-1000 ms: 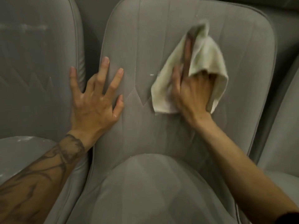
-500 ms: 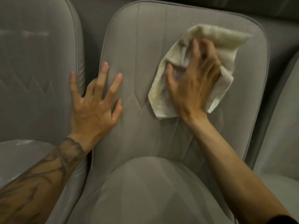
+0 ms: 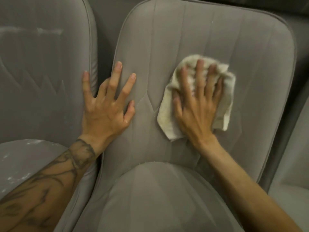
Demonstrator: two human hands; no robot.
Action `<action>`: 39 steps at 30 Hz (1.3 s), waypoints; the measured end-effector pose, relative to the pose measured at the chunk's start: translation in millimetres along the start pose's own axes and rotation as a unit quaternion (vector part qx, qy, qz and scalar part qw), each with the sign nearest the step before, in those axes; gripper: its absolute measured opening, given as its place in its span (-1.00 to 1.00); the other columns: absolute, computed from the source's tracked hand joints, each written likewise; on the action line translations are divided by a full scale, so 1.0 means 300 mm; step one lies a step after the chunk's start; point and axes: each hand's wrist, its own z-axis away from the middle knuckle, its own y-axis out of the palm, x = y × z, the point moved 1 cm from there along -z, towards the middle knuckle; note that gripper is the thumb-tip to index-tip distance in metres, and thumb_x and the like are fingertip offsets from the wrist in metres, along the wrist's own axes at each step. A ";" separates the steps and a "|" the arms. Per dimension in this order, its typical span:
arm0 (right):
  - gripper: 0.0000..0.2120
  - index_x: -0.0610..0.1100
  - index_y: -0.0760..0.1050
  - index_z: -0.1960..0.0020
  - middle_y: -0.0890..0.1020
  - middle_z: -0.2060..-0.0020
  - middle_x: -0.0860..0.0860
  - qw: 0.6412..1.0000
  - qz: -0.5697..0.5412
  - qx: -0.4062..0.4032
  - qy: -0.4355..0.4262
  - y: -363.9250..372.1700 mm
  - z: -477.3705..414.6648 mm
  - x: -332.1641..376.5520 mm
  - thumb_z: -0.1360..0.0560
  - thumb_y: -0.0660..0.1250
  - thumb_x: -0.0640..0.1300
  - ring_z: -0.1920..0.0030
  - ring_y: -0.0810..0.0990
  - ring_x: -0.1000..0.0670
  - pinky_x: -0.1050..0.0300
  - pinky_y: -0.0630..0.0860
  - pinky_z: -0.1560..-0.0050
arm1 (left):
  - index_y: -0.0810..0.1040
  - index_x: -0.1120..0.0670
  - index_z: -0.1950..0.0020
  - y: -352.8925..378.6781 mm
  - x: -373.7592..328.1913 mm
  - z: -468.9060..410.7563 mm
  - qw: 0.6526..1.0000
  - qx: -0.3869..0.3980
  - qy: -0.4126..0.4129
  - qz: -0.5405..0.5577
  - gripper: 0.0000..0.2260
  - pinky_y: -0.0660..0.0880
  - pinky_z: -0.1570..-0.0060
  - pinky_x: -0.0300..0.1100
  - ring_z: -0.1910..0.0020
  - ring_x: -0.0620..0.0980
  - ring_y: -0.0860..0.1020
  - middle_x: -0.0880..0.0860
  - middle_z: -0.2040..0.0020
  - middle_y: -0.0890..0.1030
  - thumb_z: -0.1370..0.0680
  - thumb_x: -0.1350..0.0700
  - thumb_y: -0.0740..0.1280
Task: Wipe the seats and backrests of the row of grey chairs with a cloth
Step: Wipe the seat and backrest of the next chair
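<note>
The right hand (image 3: 197,108) presses the cloth (image 3: 168,118) flat, fingers extended, against the middle chair's backrest (image 3: 209,39). The left hand (image 3: 107,104), fingers spread wide, braces the backrest's left edge, holding nothing.

Middle chair backrest (image 3: 200,39): warm grey, run through with vertical stitch lines that meet a zigzag seam halfway down. The cloth (image 3: 168,114) on it is cream, with what may be yellow-brown staining along its left edge. Left chair (image 3: 41,72): the same grey, with chalky white streaks and flecks. Dark inked swirls cover the left forearm (image 3: 50,190).
</note>
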 end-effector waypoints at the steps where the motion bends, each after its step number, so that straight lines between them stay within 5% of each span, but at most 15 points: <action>1: -0.44 0.09 0.15 -0.66 0.16 -0.64 -0.19 1.000 0.000 0.022 -0.020 0.005 0.047 0.008 -0.69 0.17 0.08 -0.64 0.07 -0.34 -0.38 0.04 -0.59 | 0.13 -0.04 -0.72 -0.002 -0.002 -0.002 1.000 -0.001 -0.001 -0.002 -0.43 0.01 -0.57 0.47 -0.46 0.18 0.48 0.15 -0.72 0.11 -0.71 -0.10 0.12; 10: -0.43 0.10 0.18 -0.65 0.23 -0.63 -0.16 0.997 -0.013 -0.081 -0.012 0.016 -0.269 -0.017 -0.65 0.17 -0.07 -0.62 0.13 -0.37 -0.36 0.01 -0.61 | 0.13 -0.02 -0.72 -0.011 -0.001 -0.004 1.000 0.010 -0.002 -0.003 -0.43 -0.03 -0.58 0.45 -0.45 0.18 0.48 0.17 -0.72 0.10 -0.72 -0.11 0.10; 17: -0.44 -0.12 0.17 -0.63 0.16 -0.61 -0.28 0.984 -0.123 0.069 -0.109 0.066 0.150 0.067 -0.66 0.14 -0.09 -0.64 0.01 -0.34 -0.27 -0.12 -0.65 | 0.16 -0.02 -0.71 -0.008 -0.002 0.000 1.000 0.007 -0.002 -0.006 -0.44 0.03 -0.56 0.48 -0.41 0.17 0.51 0.17 -0.71 0.14 -0.71 -0.11 0.13; 21: -0.49 0.00 0.27 -0.62 0.26 -0.60 -0.20 0.995 -0.070 -0.023 -0.068 0.062 -0.037 0.022 -0.68 0.20 0.00 -0.61 0.10 -0.31 -0.13 -0.24 -0.65 | 0.17 -0.02 -0.71 -0.009 -0.005 -0.003 1.000 0.005 0.000 -0.002 -0.44 0.05 -0.55 0.49 -0.40 0.18 0.51 0.18 -0.71 0.14 -0.71 -0.10 0.13; 26: -0.53 0.01 0.32 -0.60 0.33 -0.58 -0.19 0.989 -0.074 -0.131 0.007 0.065 -0.241 0.067 -0.70 0.14 -0.05 -0.59 0.20 -0.34 -0.14 -0.10 -0.65 | 0.15 -0.02 -0.72 -0.004 -0.001 -0.003 1.000 0.005 -0.001 -0.005 -0.43 0.02 -0.56 0.48 -0.40 0.17 0.51 0.17 -0.72 0.13 -0.71 -0.10 0.12; 33: -0.52 -0.06 0.28 -0.62 0.26 -0.61 -0.20 0.987 -0.103 -0.006 -0.122 0.049 -0.031 0.044 -0.71 0.19 -0.09 -0.63 0.15 -0.31 -0.15 -0.11 -0.66 | 0.17 -0.02 -0.71 -0.009 -0.004 -0.007 1.000 0.007 0.000 -0.006 -0.43 0.02 -0.56 0.48 -0.41 0.17 0.51 0.17 -0.71 0.14 -0.71 -0.10 0.14; 39: -0.51 0.08 0.29 -0.61 0.31 -0.60 -0.14 0.992 -0.069 -0.108 -0.001 0.057 -0.254 0.064 -0.70 0.14 0.09 -0.61 0.19 -0.31 -0.25 0.03 -0.63 | 0.15 -0.02 -0.72 -0.002 -0.005 -0.005 1.000 0.003 0.002 -0.009 -0.42 0.03 -0.56 0.48 -0.40 0.17 0.51 0.18 -0.71 0.14 -0.70 -0.10 0.14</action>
